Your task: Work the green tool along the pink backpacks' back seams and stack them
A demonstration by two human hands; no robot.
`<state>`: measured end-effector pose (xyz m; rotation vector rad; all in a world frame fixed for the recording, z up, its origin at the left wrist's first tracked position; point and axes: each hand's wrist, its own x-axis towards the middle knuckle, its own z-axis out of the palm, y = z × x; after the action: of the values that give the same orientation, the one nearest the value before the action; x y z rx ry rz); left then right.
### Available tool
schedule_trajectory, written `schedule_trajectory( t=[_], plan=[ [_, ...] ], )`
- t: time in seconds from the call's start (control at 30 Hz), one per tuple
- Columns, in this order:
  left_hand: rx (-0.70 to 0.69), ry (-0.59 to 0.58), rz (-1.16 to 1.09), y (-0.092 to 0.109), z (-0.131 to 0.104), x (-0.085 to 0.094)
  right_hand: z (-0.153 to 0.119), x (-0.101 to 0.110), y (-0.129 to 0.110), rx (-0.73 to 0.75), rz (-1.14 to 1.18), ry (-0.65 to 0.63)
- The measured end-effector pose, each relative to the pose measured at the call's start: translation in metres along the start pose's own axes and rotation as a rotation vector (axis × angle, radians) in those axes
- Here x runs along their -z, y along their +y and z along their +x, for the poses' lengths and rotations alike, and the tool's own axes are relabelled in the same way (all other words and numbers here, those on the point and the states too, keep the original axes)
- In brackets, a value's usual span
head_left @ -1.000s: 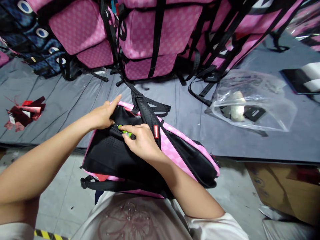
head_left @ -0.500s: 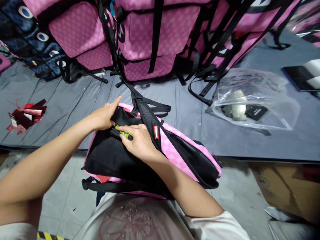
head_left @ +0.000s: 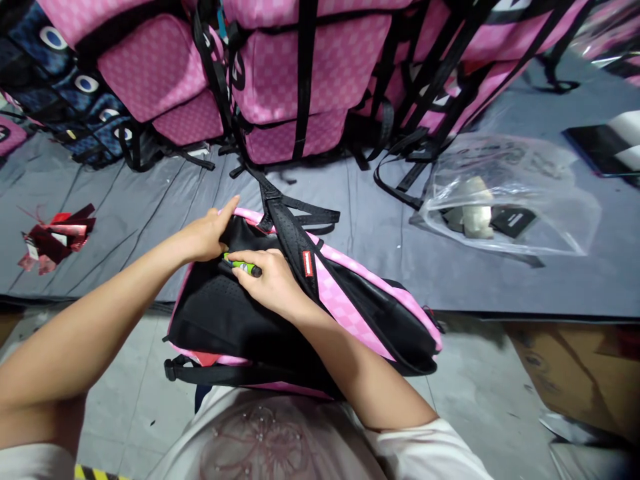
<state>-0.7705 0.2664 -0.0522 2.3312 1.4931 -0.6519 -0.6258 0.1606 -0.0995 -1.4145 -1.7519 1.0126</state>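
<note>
A pink checked backpack (head_left: 345, 290) lies on its front, partly on the table and partly over its near edge, its black padded back panel (head_left: 220, 327) facing up. My left hand (head_left: 205, 237) grips the top end of the panel, with one digit stretched out along the pink edge. Close beside it, my right hand (head_left: 267, 277) is closed on a small green tool with a black end (head_left: 245, 267). The tool's front end points at the panel near my left fingers; its exact kind is unclear. A black shoulder strap (head_left: 290, 233) with a red label crosses the bag.
Several pink checked backpacks (head_left: 310, 73) and a dark blue patterned one (head_left: 80, 87) stand along the back. Shiny red tags (head_left: 60, 237) lie at left. A clear plastic bag (head_left: 560, 220) with black cards is at right. A cardboard box (head_left: 575, 373) sits below the table.
My right hand and the green tool have shifted slightly left, nearer my left hand. The backpack stays in about the same place.
</note>
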Motion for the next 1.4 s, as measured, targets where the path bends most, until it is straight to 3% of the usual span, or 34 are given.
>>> schedule_trajectory(
  t=[0.23, 0.43, 0.57, 0.87, 1.17, 1.4],
  plan=[
    [0.015, 0.011, -0.013, 0.002, -0.001, -0.002, -0.01, 0.012, -0.004, -0.047, -0.236, -0.016],
    [0.015, 0.024, 0.008, 0.001, 0.001, -0.004, -0.006, -0.001, 0.002, -0.013, -0.097, 0.051],
    [0.009, 0.019, 0.022, 0.001, 0.0, -0.003, 0.0, -0.005, 0.006, 0.029, 0.072, 0.029],
    [0.02, 0.023, 0.026, 0.003, -0.001, -0.004, -0.01, 0.008, 0.001, -0.05, -0.17, 0.024],
    [0.002, 0.038, 0.033, -0.001, 0.002, -0.007, 0.001, -0.004, 0.005, -0.006, 0.072, 0.037],
    [0.028, 0.033, 0.038, 0.003, 0.0, -0.004, -0.006, 0.003, -0.001, -0.051, -0.188, 0.058]
  ],
)
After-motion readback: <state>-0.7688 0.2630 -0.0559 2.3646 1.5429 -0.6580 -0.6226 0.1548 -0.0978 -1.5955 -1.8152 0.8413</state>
